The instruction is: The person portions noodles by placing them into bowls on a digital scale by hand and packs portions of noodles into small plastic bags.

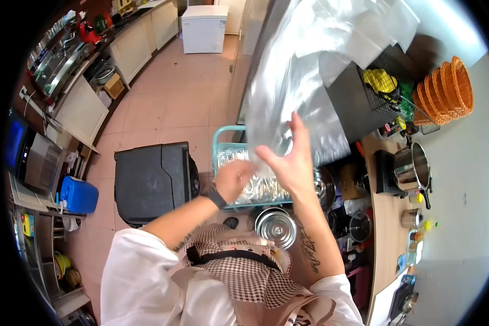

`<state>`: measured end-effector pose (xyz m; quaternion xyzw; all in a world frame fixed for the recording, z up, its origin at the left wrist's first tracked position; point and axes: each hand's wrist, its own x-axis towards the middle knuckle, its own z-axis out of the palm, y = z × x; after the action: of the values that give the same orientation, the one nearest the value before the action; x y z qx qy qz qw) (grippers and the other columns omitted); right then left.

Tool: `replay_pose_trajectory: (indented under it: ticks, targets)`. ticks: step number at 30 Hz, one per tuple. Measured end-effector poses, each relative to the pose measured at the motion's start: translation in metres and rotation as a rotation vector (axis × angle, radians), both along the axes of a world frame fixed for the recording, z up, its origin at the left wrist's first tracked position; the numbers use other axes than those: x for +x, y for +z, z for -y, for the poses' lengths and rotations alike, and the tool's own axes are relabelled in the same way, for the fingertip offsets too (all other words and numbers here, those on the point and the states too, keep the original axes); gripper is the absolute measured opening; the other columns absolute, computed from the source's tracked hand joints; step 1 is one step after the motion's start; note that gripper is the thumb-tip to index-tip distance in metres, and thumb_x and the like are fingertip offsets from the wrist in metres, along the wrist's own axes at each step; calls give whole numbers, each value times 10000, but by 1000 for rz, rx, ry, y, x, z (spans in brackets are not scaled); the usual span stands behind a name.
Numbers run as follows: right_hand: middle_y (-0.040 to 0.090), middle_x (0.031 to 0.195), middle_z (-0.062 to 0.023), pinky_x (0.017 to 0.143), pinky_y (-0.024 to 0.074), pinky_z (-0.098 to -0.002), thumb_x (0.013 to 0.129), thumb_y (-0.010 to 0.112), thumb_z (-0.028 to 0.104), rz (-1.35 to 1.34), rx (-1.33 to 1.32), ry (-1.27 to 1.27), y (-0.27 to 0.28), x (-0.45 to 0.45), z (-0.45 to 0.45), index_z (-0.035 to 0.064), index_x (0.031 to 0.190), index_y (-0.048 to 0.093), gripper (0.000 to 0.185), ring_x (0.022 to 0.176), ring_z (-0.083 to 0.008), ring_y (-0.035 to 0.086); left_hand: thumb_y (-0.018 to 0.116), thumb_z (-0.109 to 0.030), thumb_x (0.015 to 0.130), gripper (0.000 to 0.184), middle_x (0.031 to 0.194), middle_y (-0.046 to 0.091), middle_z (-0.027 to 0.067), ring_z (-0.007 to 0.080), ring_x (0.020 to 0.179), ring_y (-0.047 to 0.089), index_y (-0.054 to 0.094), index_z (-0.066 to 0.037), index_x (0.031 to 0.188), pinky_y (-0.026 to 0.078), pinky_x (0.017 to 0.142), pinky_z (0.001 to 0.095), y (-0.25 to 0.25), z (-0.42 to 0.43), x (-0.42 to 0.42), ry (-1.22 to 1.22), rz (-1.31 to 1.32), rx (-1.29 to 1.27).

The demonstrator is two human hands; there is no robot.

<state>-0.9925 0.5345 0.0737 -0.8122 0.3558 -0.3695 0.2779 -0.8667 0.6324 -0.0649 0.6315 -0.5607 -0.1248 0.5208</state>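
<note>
A large clear plastic bag (288, 70) hangs in front of me, blurred and glossy, reaching toward the upper right. My left hand (234, 180), with a dark band at the wrist, is curled closed at the bag's lower left edge. My right hand (290, 157) lies against the plastic, thumb and forefinger spread wide; its other fingers are partly hidden. Under both hands is a teal-framed basket or cart (229, 129) filled with shiny, clear-wrapped items (263, 190) whose kind I cannot make out.
A black lidded bin (152, 182) stands left of the cart. A round metal lid or pot (276, 227) is by my legs. Along the right, a wooden counter (388, 239) bears a steel pot (413, 165); orange woven baskets (445, 89) are stacked above. A white chest freezer (204, 30) stands far back.
</note>
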Motion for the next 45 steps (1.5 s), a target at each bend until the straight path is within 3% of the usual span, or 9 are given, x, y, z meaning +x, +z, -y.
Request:
replay_pose_trajectory:
  ticks: [6,11,14,19,26,32,40,41,45]
  targets:
    - [652,863,-272,745,502,-516,856,635,139,-333,263,-106,-86,-78,-8,7,1024,624,214,849,-474,623,664,-219,882,223,936,703,107,301,884,649,720,-54,1022,517,823,411,-26,-40,-71,-699,26,238]
    - [661,915,-224,731,507,-504,835,602,102,-416,200,-272,-86,-208,-60,27,1002,616,183,848,-444,633,397,-446,1040,526,1017,695,103,227,949,656,658,8,1094,496,881,358,-59,29,-91,-358,-1314,751]
    - [662,924,-202,731,509,-501,839,574,86,-453,242,-431,-95,-274,-102,24,973,609,151,857,-428,634,368,-599,1032,588,891,637,87,220,859,645,580,-57,948,514,846,373,-38,75,-134,-537,-1446,778]
    - [686,963,-157,781,528,-450,851,609,113,-607,321,-612,-126,-382,-195,19,1021,633,196,900,-371,670,602,-338,1003,344,824,712,63,112,701,652,703,-10,977,525,662,244,-16,56,-269,-1096,-791,1020]
    - [705,1061,-69,886,502,-313,866,723,186,575,866,-923,-153,-515,-372,-6,1173,664,367,995,-179,646,788,-170,868,203,777,695,33,75,639,614,729,-12,981,504,600,237,-51,-130,-516,-1408,-570,1183]
    - [692,911,-14,694,490,-233,981,618,161,1124,379,-1522,-178,-625,-512,28,963,702,159,764,-72,612,768,-236,899,261,741,647,15,85,652,627,619,-70,762,538,624,246,-54,-203,-641,-1401,-450,1254]
    - [691,994,-98,776,514,-354,921,571,44,108,231,-1537,-193,-707,-561,-11,1030,679,163,904,-205,650,681,-434,947,380,846,665,13,72,749,589,681,-55,917,472,652,220,-24,-259,-787,-1746,-195,1293]
    - [642,908,-158,768,494,-439,915,575,78,88,116,-1504,-183,-713,-547,12,959,658,115,865,-373,613,678,-443,946,396,860,664,1,67,747,576,683,-47,931,466,660,217,-21,-265,-805,-1761,-282,1260]
    - [602,930,-171,773,482,-448,950,567,124,-269,332,-1506,-175,-762,-522,3,971,604,128,868,-362,593,727,-247,926,221,827,674,-1,72,714,579,684,-32,897,485,681,230,-41,-258,-873,-1783,-312,1300]
